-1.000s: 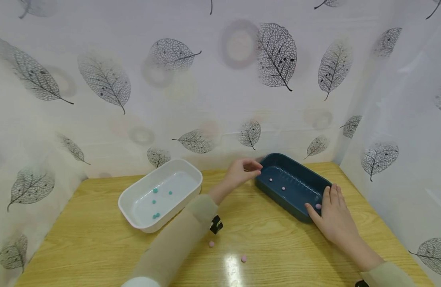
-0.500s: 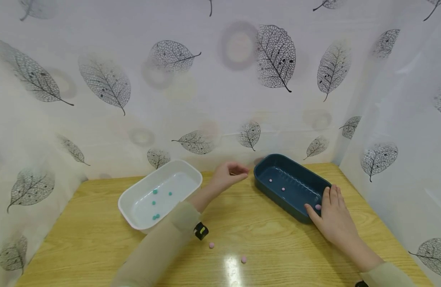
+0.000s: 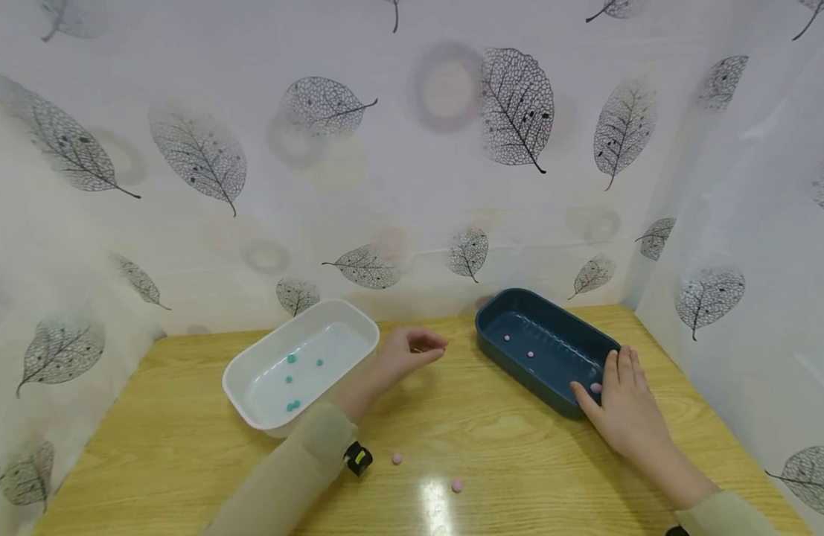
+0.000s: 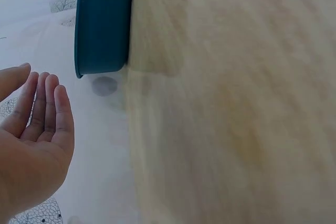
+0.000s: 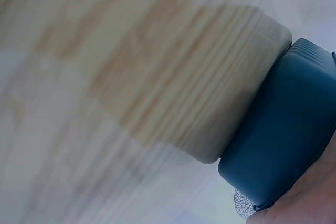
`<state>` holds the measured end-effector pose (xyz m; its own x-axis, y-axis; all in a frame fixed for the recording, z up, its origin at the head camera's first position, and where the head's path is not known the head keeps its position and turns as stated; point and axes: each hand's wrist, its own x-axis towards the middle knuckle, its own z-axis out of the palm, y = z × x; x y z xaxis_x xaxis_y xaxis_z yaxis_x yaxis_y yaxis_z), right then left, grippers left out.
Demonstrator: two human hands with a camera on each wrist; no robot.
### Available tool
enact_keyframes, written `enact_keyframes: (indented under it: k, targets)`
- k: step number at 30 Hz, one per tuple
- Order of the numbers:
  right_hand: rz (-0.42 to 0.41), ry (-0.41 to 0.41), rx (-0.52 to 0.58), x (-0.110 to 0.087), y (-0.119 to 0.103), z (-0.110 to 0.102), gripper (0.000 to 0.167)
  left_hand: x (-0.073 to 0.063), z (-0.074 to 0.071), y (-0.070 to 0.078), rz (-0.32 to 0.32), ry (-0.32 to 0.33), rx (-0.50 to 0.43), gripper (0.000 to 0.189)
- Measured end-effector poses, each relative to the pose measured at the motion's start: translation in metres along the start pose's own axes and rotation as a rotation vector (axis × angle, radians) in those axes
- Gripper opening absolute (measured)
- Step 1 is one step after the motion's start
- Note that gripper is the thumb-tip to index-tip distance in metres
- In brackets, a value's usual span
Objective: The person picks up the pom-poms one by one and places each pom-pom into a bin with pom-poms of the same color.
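My left hand [image 3: 401, 357] hovers over the table beside the white dish [image 3: 338, 335], fingers loosely bent and thumb apart. Nothing shows between thumb and fingers in the left wrist view, where the left hand [image 4: 39, 135] is palm-side visible. On the right, a dark blue-green dish [image 3: 552, 327] holds a few small pink balls, one pink ball [image 3: 595, 388] lying close to my right thumb. My right hand [image 3: 627, 413] rests on that dish's near right corner, straight fingers along the rim and thumb over the near edge. Several small teal balls [image 3: 291, 359] lie in the white dish.
Two pink balls lie on the wooden table [image 3: 505, 447], one pink ball [image 3: 396, 458] near the left wrist's black device [image 3: 358, 458] and another pink ball [image 3: 457, 486] nearer the front. A leaf-patterned curtain [image 3: 412, 186] hangs behind and at both sides.
My left hand has drawn back leftward from the dark dish's left end to beside the white dish. The right hand and both dishes have stayed put.
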<state>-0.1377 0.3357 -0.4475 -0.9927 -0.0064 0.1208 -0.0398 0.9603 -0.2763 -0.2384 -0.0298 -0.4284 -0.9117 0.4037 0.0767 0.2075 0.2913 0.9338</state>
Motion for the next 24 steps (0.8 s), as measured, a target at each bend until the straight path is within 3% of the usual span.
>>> enact_keyframes:
  k: [6, 12, 24]
  targets:
    - [-0.002, 0.003, 0.005, 0.000, 0.000, 0.000, 0.100, -0.014, -0.001, -0.009, 0.018, -0.012, 0.013, 0.019]
    - [-0.008, 0.012, 0.003, 0.000, 0.000, 0.000, 0.099, -0.027, -0.004, -0.022, 0.028, -0.068, 0.039, 0.020]
    - [-0.002, -0.006, -0.004, 0.000, 0.000, 0.000, 0.100, -0.058, -0.010, -0.043, -0.021, -0.132, 0.021, 0.019]
